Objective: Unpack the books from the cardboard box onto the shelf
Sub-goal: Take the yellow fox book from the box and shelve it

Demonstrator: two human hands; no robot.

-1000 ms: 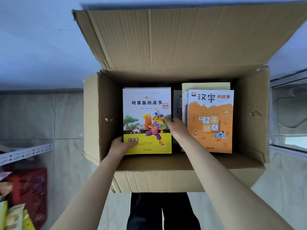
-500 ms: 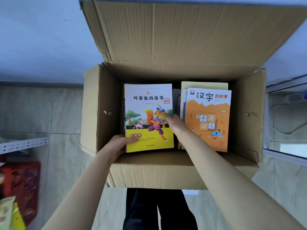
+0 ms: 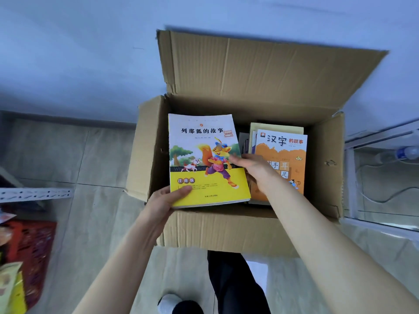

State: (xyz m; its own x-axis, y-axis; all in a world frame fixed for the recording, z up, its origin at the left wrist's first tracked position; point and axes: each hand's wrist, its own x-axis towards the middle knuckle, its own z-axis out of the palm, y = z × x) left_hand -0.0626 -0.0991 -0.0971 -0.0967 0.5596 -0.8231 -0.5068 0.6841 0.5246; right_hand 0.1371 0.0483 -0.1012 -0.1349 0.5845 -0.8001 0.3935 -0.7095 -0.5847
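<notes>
Storybook (image 3: 204, 155), fox cover: my left hand (image 3: 163, 205) pinched its near corner, my right hand (image 3: 251, 165) gripped its side; thin binding risked slipping down into cardboard box (image 3: 147, 155)

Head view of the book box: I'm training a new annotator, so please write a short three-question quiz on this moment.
1. True or false: the left hand and the right hand both hold the fox book.
2. Where does the orange book lie? A in the cardboard box; B on the floor; C on a shelf.
3. Fill in: the fox book's lower cover band is ___.
Key: 1 true; 2 A; 3 yellow.
</notes>
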